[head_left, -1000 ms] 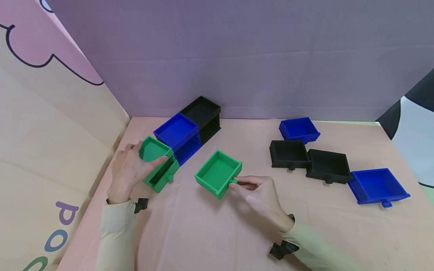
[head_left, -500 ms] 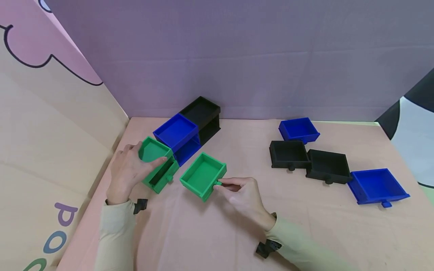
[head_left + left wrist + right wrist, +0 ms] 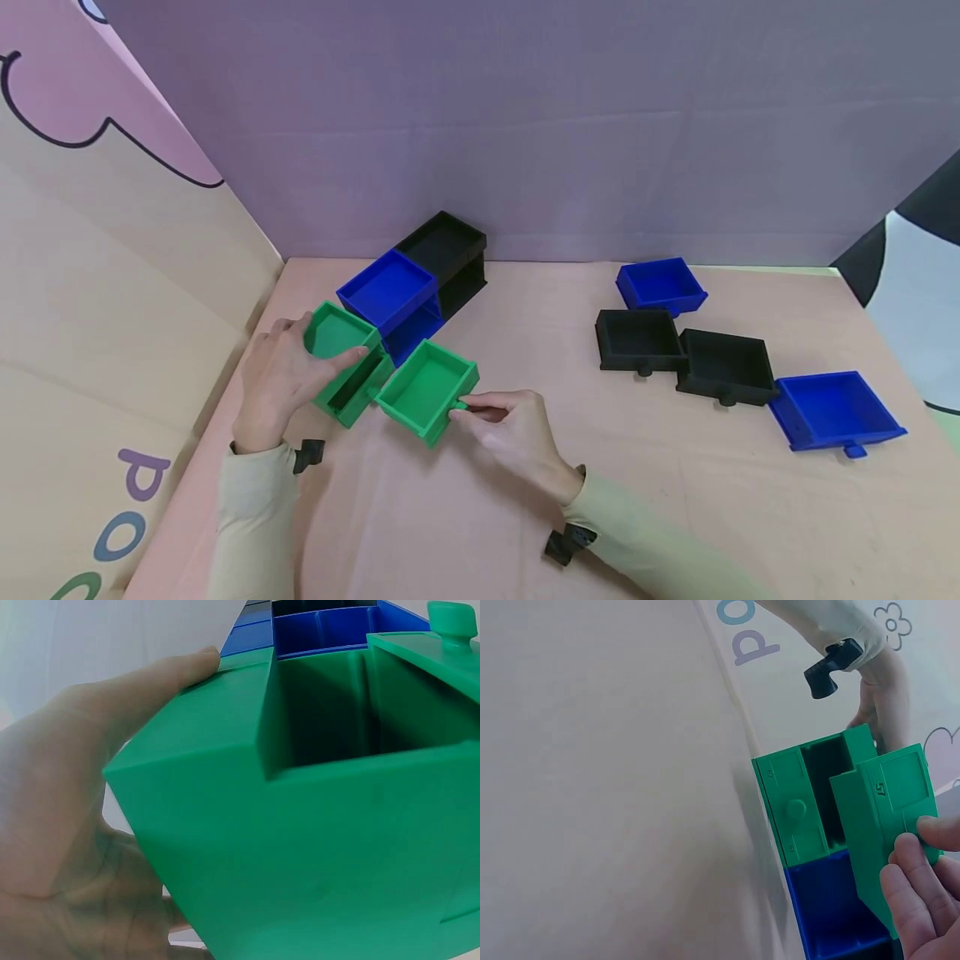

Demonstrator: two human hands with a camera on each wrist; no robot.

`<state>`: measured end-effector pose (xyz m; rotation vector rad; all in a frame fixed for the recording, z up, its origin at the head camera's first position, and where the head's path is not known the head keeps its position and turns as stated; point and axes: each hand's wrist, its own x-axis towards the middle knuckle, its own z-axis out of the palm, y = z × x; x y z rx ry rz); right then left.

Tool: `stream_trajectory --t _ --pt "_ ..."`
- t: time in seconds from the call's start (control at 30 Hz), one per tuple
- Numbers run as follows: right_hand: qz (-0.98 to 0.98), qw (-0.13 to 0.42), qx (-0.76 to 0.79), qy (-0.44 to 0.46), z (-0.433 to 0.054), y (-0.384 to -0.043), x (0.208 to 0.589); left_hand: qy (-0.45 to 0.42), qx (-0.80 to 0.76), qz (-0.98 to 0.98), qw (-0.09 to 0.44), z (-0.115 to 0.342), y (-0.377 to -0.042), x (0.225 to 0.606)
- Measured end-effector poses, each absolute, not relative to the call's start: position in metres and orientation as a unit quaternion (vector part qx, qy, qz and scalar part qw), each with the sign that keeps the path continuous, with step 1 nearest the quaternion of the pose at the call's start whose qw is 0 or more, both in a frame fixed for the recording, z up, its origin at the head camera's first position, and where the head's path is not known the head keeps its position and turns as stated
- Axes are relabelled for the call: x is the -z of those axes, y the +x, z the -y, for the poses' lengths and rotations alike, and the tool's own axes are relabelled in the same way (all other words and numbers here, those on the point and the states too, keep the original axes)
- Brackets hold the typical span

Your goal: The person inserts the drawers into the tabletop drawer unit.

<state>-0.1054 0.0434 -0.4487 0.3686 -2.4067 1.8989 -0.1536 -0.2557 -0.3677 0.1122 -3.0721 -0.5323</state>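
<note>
My left hand point(image 3: 281, 375) grips the green drawer housing point(image 3: 341, 332) at the left end of a joined row, thumb across its top. One drawer sits inside its lower slot, its round knob point(image 3: 796, 810) showing in the right wrist view; the upper slot gapes. Between thumb and fingers, my right hand point(image 3: 517, 429) pinches the knob of a loose green drawer point(image 3: 426, 385). That drawer is held level above the table, just in front of the housing, back end toward the upper slot. Whether the two touch cannot be told.
Beside the green housing stand a blue housing point(image 3: 388, 287) and a black housing point(image 3: 444, 246), both with open fronts. On the right lie two black drawers point(image 3: 641, 342) and two blue drawers point(image 3: 836, 412). A grey-purple wall point(image 3: 562, 150) rises behind the table.
My right hand has carried the green drawer leftward, from mid-table to right by the green housing. The left hand keeps its hold on the housing.
</note>
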Motion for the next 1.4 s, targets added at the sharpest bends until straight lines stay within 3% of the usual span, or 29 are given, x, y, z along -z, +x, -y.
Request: stream_trajectory --t 1.4 --pt "0.751 0.010 -0.650 0.120 0.022 -0.114 0.466 0.033 0.165 0.985 0.026 0.255 -0.154 0.369"
